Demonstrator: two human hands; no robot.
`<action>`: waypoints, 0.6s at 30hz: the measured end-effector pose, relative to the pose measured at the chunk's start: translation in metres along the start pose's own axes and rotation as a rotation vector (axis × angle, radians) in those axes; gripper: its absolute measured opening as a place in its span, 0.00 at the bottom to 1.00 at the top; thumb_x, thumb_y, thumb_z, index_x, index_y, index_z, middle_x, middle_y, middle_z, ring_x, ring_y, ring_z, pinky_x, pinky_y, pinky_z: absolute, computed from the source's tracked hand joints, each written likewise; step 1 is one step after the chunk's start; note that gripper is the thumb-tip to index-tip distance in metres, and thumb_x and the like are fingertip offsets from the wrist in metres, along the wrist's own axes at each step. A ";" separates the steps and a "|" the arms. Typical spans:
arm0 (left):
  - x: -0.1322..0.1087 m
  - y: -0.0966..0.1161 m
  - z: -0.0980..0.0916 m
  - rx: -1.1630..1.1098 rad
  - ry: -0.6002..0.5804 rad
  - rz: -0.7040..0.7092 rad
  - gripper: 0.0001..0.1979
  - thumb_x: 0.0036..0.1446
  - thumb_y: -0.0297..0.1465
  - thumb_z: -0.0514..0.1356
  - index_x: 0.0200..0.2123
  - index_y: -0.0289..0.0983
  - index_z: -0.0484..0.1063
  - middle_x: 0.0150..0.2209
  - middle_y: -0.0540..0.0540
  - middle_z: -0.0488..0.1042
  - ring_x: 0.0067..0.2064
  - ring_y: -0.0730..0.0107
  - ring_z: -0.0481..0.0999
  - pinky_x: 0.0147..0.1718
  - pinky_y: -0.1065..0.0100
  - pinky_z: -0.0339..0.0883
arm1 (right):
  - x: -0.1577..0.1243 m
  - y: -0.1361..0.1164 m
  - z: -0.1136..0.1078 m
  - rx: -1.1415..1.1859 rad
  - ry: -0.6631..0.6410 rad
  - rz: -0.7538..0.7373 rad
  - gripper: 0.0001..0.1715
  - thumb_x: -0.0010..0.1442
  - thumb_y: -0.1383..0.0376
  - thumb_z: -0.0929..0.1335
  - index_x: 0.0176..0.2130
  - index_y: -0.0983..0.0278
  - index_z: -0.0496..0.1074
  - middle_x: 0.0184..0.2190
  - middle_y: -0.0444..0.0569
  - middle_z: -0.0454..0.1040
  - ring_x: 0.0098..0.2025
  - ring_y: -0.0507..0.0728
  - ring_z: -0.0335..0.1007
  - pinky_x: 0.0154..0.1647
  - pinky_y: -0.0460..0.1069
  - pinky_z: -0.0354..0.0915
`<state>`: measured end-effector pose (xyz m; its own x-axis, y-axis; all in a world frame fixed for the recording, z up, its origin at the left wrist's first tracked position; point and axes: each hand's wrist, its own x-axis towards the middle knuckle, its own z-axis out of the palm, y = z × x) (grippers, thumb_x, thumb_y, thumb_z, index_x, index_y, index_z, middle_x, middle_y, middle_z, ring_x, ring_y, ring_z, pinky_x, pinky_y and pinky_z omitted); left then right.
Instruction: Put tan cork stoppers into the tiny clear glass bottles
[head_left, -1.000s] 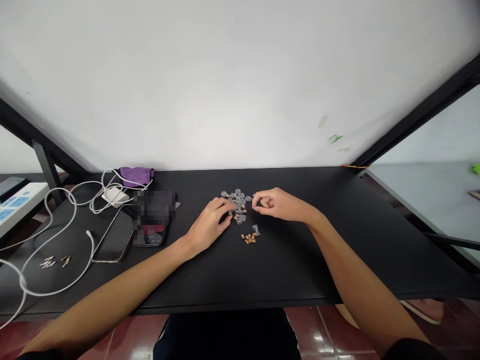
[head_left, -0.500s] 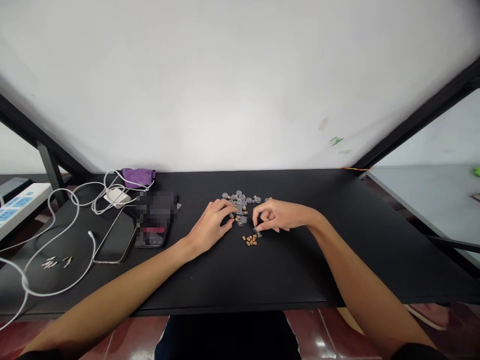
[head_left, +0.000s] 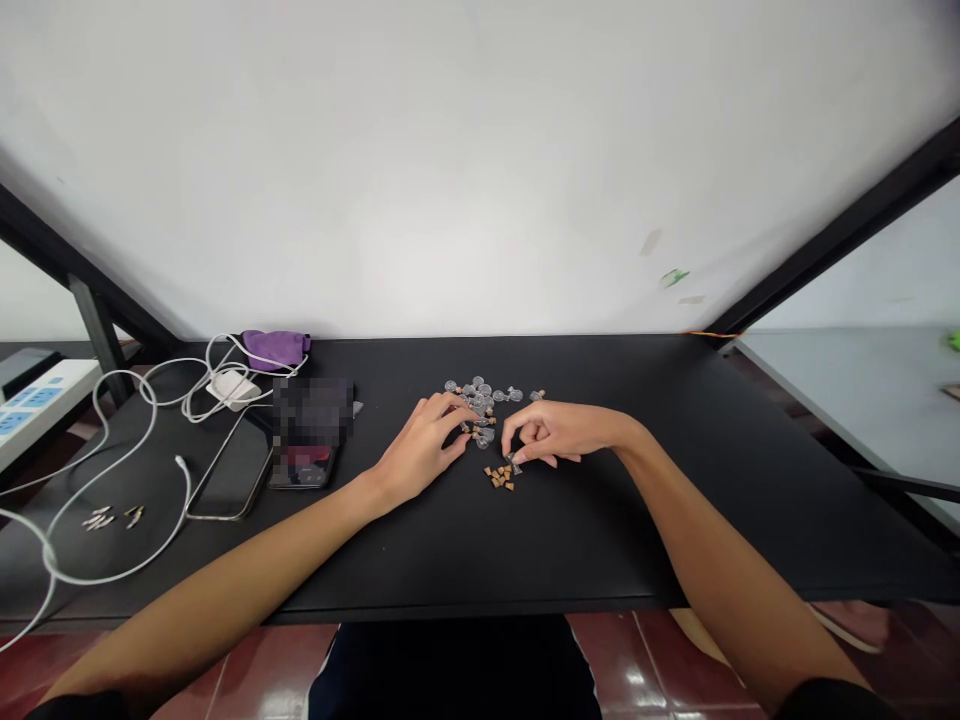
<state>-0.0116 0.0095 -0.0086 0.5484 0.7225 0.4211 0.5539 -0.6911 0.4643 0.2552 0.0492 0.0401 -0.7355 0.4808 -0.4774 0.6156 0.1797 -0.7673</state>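
A cluster of small clear plastic pieces [head_left: 480, 392] lies on the black table [head_left: 570, 520] near its middle. Just in front of it sits a little pile of tiny brown pieces [head_left: 499, 478]. My left hand [head_left: 420, 448] rests on the table with its fingertips curled at the near edge of the clear cluster; what they pinch is too small to make out. My right hand [head_left: 551, 432] is closed in a pinch on a small clear piece [head_left: 514, 461] right beside the brown pile.
A phone [head_left: 229, 478] and a second dark device [head_left: 307, 440] lie to the left, with a white charger and looping cable [head_left: 150, 470], a purple cloth [head_left: 274, 348] and some small metal bits [head_left: 109, 518]. A white power strip [head_left: 34, 405] is at far left.
My right hand came down from the far edge of the clear cluster to the brown pile and closed on the clear piece there. The left hand barely moved.
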 end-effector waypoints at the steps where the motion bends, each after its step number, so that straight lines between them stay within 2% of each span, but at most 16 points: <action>1: 0.000 0.000 0.000 0.004 0.000 0.005 0.11 0.67 0.25 0.59 0.52 0.40 0.72 0.51 0.44 0.73 0.54 0.62 0.73 0.54 0.60 0.64 | 0.001 0.001 0.000 0.004 0.007 0.001 0.23 0.64 0.49 0.71 0.48 0.63 0.76 0.21 0.39 0.70 0.15 0.47 0.59 0.16 0.42 0.54; 6: 0.000 0.001 -0.001 0.035 0.001 0.076 0.11 0.69 0.27 0.59 0.53 0.41 0.71 0.51 0.43 0.73 0.53 0.61 0.73 0.53 0.59 0.66 | 0.002 0.005 -0.003 0.032 0.073 -0.024 0.24 0.64 0.47 0.70 0.47 0.64 0.75 0.21 0.39 0.70 0.14 0.46 0.59 0.16 0.43 0.55; 11: -0.003 0.005 -0.002 0.053 0.010 0.301 0.16 0.70 0.30 0.58 0.59 0.40 0.67 0.51 0.41 0.74 0.50 0.63 0.75 0.49 0.60 0.70 | 0.008 -0.003 0.005 0.128 0.176 -0.114 0.25 0.65 0.46 0.70 0.47 0.64 0.73 0.21 0.38 0.70 0.14 0.45 0.58 0.17 0.42 0.56; 14: -0.004 0.005 -0.002 0.012 0.061 0.391 0.16 0.71 0.30 0.58 0.60 0.39 0.67 0.50 0.41 0.75 0.50 0.64 0.76 0.47 0.61 0.72 | 0.017 -0.013 0.017 0.218 0.165 -0.179 0.26 0.66 0.45 0.69 0.48 0.64 0.72 0.21 0.38 0.70 0.14 0.45 0.59 0.16 0.41 0.55; 18: -0.005 0.001 0.002 -0.066 0.144 0.400 0.13 0.69 0.26 0.59 0.55 0.39 0.71 0.46 0.42 0.77 0.46 0.66 0.77 0.44 0.62 0.73 | 0.023 -0.019 0.026 0.312 0.151 -0.212 0.26 0.66 0.45 0.68 0.49 0.64 0.73 0.21 0.38 0.71 0.14 0.46 0.62 0.15 0.41 0.55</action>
<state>-0.0125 0.0050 -0.0112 0.6164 0.3968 0.6801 0.2714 -0.9179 0.2896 0.2191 0.0342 0.0327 -0.7728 0.5857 -0.2445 0.3224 0.0304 -0.9461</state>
